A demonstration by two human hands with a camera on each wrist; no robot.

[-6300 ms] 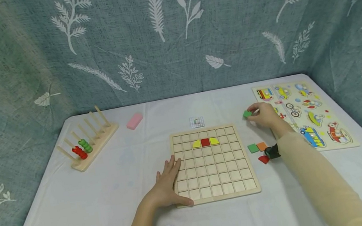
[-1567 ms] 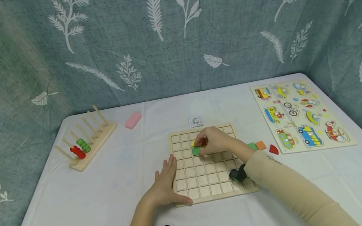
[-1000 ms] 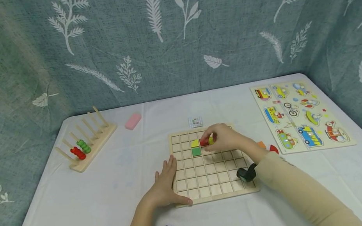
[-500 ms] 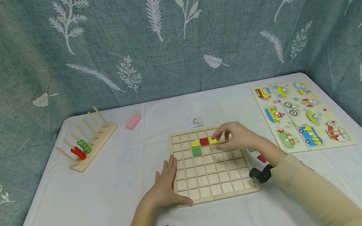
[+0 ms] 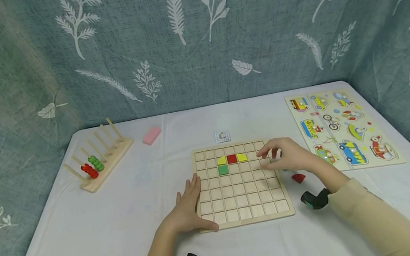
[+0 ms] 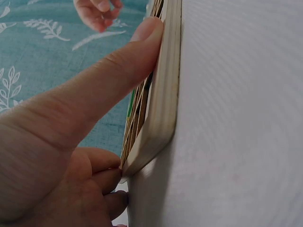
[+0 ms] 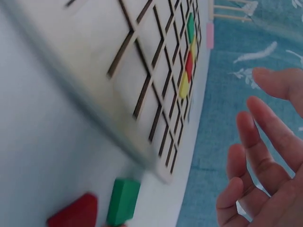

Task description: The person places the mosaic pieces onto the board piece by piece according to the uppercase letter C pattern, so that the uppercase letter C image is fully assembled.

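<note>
A wooden grid board (image 5: 245,211) lies on the table. My left hand (image 5: 185,209) rests at its near left corner, fingers spread along the left edge and thumb on the front edge (image 6: 163,94). In its upper rows sit a red square tile (image 5: 232,159) between two yellow rounded tiles (image 5: 242,157), with a green square tile (image 5: 223,170) below the left yellow one. Over the board's right edge my right hand (image 5: 287,156) hovers with thumb and fingers apart, holding nothing. Beside that edge lie a red quarter-round tile (image 5: 299,178) and another green tile (image 7: 123,201).
A small pattern card (image 5: 223,136) lies behind the board. To the left stand a peg rack (image 5: 108,166) with red and green beads and a pink block (image 5: 151,135). A vehicle puzzle board (image 5: 344,130) lies on the right, close to my right arm.
The green tile my right hand held is now in the grid below the left yellow tile. That hand has let go and moved right across the board. My left hand has stayed put.
</note>
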